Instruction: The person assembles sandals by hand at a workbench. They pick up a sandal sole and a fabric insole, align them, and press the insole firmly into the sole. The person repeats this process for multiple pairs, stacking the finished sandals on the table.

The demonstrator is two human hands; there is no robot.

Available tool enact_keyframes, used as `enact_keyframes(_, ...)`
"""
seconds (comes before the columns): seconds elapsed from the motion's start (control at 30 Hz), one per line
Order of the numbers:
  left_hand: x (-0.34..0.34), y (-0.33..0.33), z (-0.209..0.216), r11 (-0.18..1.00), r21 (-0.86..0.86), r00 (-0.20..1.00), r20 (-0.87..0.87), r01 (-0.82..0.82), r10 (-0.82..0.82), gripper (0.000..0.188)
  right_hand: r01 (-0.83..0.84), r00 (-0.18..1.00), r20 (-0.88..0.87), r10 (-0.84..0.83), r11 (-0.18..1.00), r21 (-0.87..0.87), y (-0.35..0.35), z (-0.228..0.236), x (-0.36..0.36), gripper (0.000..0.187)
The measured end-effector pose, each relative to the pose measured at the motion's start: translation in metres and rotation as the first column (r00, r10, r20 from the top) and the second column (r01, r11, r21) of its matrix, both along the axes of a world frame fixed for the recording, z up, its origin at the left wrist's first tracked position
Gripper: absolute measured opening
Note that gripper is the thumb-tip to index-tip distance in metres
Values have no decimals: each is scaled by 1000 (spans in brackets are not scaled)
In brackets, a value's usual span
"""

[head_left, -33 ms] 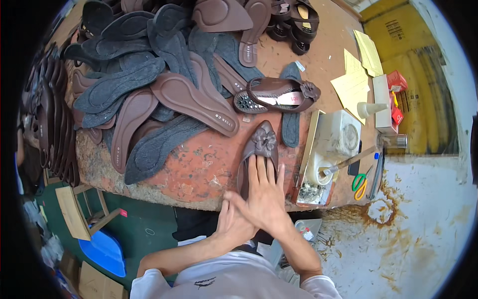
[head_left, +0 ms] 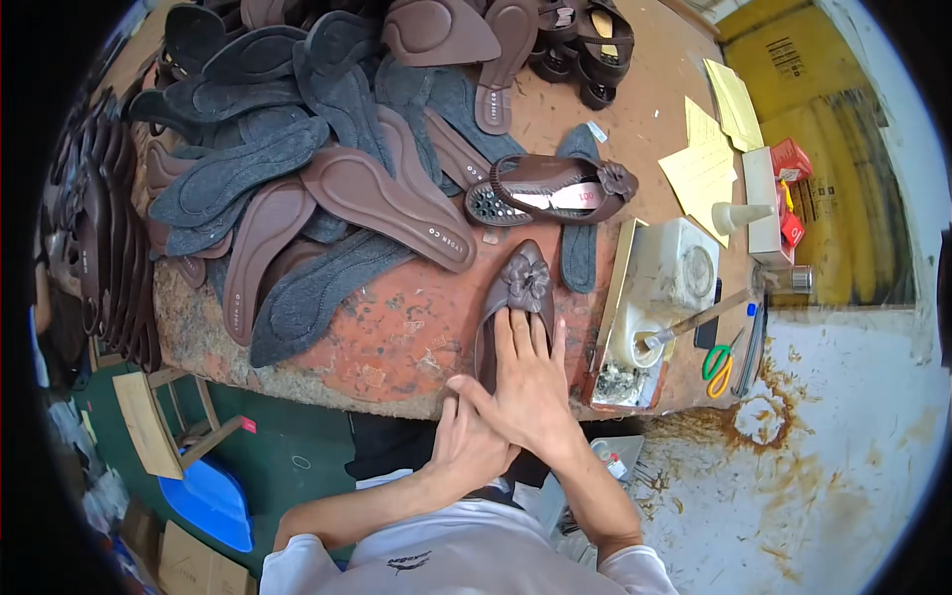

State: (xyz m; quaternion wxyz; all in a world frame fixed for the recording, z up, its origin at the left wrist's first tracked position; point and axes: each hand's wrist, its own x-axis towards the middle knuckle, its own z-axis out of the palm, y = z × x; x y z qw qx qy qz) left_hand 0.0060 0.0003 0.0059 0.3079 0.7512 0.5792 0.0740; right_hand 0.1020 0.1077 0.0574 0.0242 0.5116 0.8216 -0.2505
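A brown shoe [head_left: 526,263] with a leather flower on its pointed toe lies at the front edge of the table, toe away from me. My right hand [head_left: 531,392] reaches into its opening, fingers stretched out flat and spread, thumb to the left. Below and to the left, my left hand [head_left: 461,446] is closed around the heel end; the right hand and wrist partly cover it, so most of its fingers are hidden. Just beyond lies a second brown shoe [head_left: 555,188] on its side, with a matching flower and a strap. A dark grey insole [head_left: 578,260] lies partly under it.
Brown and grey insoles [head_left: 387,198] are heaped at the left and back. Right of my hands stand a white glue container [head_left: 684,263] and a brush [head_left: 694,322] in a tray. Scissors [head_left: 718,369], yellow papers [head_left: 699,164] and finished shoes [head_left: 600,55] lie around.
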Motion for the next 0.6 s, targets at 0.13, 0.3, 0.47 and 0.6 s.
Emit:
enact_keyframes(0.13, 3, -11, -10, 945, 319, 997, 41, -80, 71, 38, -50, 998, 52, 37, 959, 279, -58, 7, 14, 101)
enact_keyframes(0.3, -3, -7, -8, 988, 152, 1000, 19, 12, -15, 48, 54, 998, 37, -51, 996, -74, 26, 13, -14, 100)
enact_keyframes(0.47, 3, -6, -9, 949, 274, 972, 214, -156, 98, 39, -5, 1000, 31, -4, 958, 285, -27, -5, 3, 114)
enact_keyframes(0.6, -3, 1, 5, 994, 69, 996, -19, 90, -89, 40, 33, 999, 32, -41, 979, 203, 13, -2, -13, 90)
